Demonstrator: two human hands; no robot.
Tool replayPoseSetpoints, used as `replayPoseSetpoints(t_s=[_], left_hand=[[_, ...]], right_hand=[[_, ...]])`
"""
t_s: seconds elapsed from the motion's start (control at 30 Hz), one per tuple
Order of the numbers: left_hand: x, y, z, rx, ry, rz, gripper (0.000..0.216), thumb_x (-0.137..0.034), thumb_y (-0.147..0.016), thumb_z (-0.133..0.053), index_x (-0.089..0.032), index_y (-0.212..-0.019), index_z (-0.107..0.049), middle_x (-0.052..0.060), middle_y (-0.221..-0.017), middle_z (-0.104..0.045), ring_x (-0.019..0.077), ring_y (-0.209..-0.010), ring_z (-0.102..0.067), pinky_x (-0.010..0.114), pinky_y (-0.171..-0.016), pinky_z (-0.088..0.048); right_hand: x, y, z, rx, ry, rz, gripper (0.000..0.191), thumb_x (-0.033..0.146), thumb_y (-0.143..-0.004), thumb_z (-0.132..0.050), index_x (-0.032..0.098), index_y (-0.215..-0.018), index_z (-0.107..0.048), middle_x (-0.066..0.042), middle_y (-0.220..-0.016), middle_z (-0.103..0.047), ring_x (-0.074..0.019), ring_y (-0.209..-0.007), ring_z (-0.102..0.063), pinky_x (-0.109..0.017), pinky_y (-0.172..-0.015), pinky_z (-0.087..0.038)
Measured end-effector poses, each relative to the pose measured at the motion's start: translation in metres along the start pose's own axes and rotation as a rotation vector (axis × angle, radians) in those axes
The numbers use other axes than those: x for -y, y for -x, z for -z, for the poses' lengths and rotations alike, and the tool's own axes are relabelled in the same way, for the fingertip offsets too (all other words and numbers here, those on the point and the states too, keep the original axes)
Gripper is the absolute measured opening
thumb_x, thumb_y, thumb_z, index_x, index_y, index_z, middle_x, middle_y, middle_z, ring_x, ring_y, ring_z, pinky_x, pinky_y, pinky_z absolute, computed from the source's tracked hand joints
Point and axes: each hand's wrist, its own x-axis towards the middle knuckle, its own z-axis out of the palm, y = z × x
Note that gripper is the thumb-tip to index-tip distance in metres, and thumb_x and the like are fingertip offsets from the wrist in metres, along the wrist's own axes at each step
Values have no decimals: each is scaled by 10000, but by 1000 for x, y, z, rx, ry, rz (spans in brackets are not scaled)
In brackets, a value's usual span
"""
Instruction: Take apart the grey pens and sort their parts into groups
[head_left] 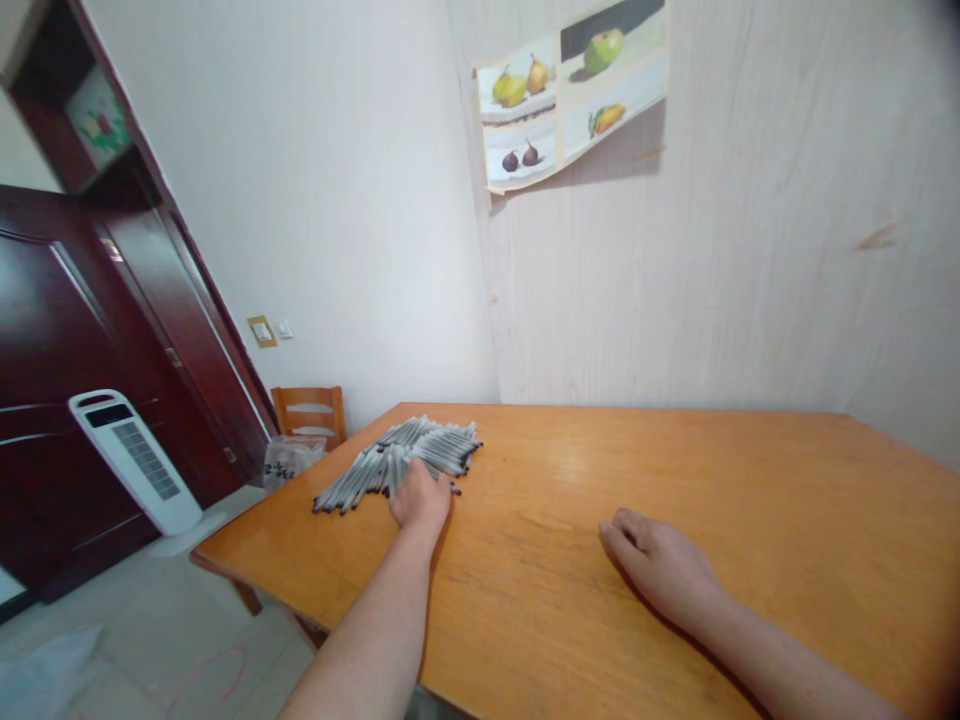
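Observation:
A heap of slim grey-white pens (420,440) with dark ends lies on the far left part of the wooden table (540,560). My left hand (421,497) is at the near side of this heap, its fingers curled in on a pen. One dark pen end pokes out just right of the hand; the fingertips themselves are hidden behind its back. Off to the right, my right hand (664,560) rests on the tabletop, loosely closed with nothing visible in it, well apart from the pens.
Behind the table stands a pale wall with a fruit picture sheet (574,95). Past the left edge are a wooden chair (309,408), a clear plastic bag (292,460), a white upright appliance (139,465) and a dark red door (52,330).

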Motion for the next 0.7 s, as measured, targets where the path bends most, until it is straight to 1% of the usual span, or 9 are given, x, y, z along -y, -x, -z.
replayPoseSetpoints(t_s=[0.1,0.23,0.43,0.6,0.7], left_hand=[[0,-1,-1,12,8,11,369,-429,-820,-520,-197,-1103,-569,190,-998,-700,392,-987,-647,491,-800,-460],[2,-2,-3,13,48,43,426,-430,-804,-541,-177,-1146,-546,204,-1003,-697,399,-971,-650,497,-796,-461],[6,-3,-4,30,107,90,490,-470,-791,-568,-171,-1174,-508,205,-1016,-688,398,-953,-648,494,-775,-465],[11,-3,-2,31,136,128,446,-416,-798,-536,-207,-1191,-518,179,-1016,-691,388,-957,-652,480,-765,-473],[12,-1,2,6,159,138,460,-391,-801,-531,-209,-1224,-523,171,-1005,-695,384,-962,-650,478,-780,-468]], right_hand=[[-1,0,0,2,-6,9,359,470,-906,-418,222,-651,-470,-23,-604,-594,-174,-579,-527,-290,-559,-280],[-2,-1,1,26,16,10,369,475,-916,-399,224,-653,-464,-23,-609,-601,-176,-582,-532,-290,-568,-289],[-2,-1,1,41,35,12,363,470,-927,-396,226,-671,-478,-25,-624,-617,-182,-602,-554,-284,-571,-293],[-1,-1,3,55,46,-7,361,469,-931,-387,229,-681,-486,-18,-633,-622,-186,-610,-563,-282,-573,-301],[-1,-1,3,55,50,-6,365,471,-932,-385,226,-682,-489,-22,-633,-620,-183,-607,-562,-281,-573,-304]])
